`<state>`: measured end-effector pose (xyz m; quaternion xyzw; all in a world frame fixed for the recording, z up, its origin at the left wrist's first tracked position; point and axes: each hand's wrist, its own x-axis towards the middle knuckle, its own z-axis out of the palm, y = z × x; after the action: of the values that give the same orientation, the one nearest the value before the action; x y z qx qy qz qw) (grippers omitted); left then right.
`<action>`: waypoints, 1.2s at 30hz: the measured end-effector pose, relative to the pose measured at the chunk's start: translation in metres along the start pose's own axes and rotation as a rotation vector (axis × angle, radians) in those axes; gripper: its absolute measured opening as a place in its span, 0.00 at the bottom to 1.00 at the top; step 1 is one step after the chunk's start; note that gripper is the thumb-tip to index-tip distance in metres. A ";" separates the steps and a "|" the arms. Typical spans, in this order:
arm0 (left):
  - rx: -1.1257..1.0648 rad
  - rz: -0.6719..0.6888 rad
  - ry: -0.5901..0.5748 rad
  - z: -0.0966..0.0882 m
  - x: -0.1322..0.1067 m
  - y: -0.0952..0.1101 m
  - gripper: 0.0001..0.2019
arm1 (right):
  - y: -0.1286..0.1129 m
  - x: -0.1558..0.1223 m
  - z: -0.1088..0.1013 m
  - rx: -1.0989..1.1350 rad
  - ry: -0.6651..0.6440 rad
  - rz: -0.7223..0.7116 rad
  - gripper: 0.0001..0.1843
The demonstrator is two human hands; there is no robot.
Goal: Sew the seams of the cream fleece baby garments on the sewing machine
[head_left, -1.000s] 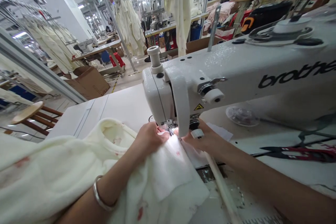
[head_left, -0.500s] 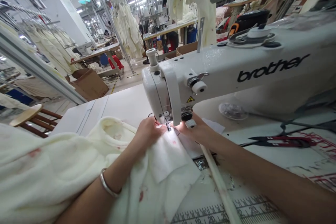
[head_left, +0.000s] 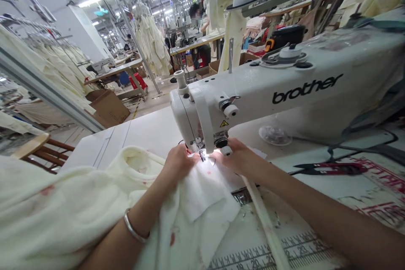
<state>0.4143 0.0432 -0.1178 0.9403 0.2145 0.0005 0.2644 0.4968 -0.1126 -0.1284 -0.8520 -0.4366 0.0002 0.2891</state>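
A cream garment (head_left: 72, 202) with faint red marks lies across the left of the sewing table, and one flap of it runs under the needle of a white sewing machine (head_left: 202, 109). My left hand (head_left: 180, 161), a silver bangle on its wrist, is closed on the fabric just left of the presser foot (head_left: 202, 156). On the other side, my right hand (head_left: 238, 158) is closed at the fabric edge, its fingertips partly hidden behind the machine's lower knob. Below the right wrist a narrow cream strip (head_left: 264, 215) trails toward me.
Red-handled thread snips (head_left: 332, 168) and a clear dish (head_left: 275, 135) lie right of the needle. A printed ruler (head_left: 253, 257) runs along the front. A wooden stool (head_left: 34, 145) stands left, with hanging garments (head_left: 152, 42) and a co-worker (head_left: 198, 19) beyond.
The view has shifted slightly, so the machine appears further left. A co-worker in the background has come into clearer view. Both hands stay beside the needle on the fabric.
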 end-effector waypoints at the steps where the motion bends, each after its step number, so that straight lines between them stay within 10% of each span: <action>1: -0.004 -0.007 -0.001 0.000 0.000 0.000 0.08 | -0.002 -0.008 -0.003 -0.040 0.001 -0.008 0.06; 8: -0.003 -0.050 -0.012 0.002 0.002 -0.002 0.09 | -0.013 -0.054 0.009 -0.158 0.132 -0.617 0.18; 27: 0.150 -0.114 0.092 0.013 -0.006 0.000 0.12 | 0.004 -0.046 -0.005 -0.063 0.014 -0.607 0.18; 36: 0.183 -0.038 0.076 0.014 -0.003 -0.004 0.10 | -0.010 -0.064 0.028 -0.117 0.197 -0.519 0.17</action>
<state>0.4113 0.0380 -0.1318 0.9556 0.2412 0.0113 0.1689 0.4429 -0.1421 -0.1632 -0.7229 -0.6092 -0.1819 0.2706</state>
